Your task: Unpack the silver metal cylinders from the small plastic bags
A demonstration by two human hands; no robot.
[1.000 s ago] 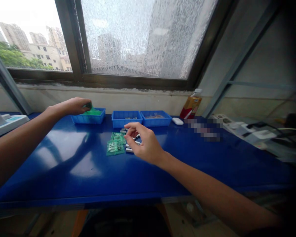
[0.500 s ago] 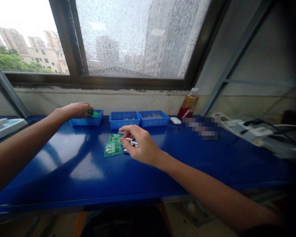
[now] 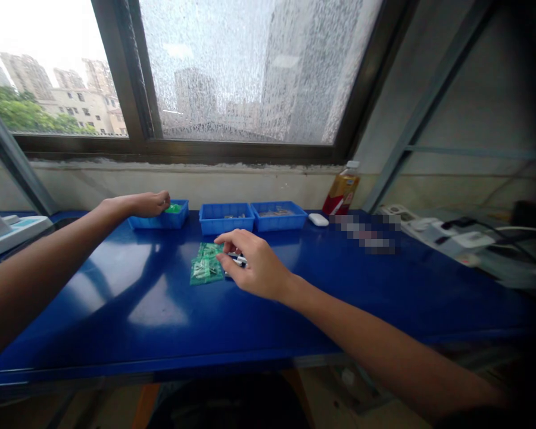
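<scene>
My left hand (image 3: 149, 204) is over the left blue bin (image 3: 161, 223), which has green packets (image 3: 174, 208) in it. Its fingers are pinched together, and I cannot make out what is between them. My right hand (image 3: 254, 262) hovers above the middle of the table, thumb and index finger apart, with nothing seen in its grip. Below and behind its fingers lie several small white-and-black pieces (image 3: 240, 260), partly hidden. Just left of them, green packets with slim metal parts inside (image 3: 206, 269) lie flat and overlapping on the blue table (image 3: 170, 339).
Two more blue bins, one in the middle (image 3: 227, 225) and one on the right (image 3: 280, 221), hold small parts. Beside them are a white case (image 3: 318, 220) and a drink bottle (image 3: 342, 189). Power strips and cables (image 3: 469, 239) lie at right; a white device (image 3: 13, 232) stands at left.
My left hand's fingers have risen slightly at the left bin and look more closed. My right hand stays in nearly the same place above the white-and-black pieces.
</scene>
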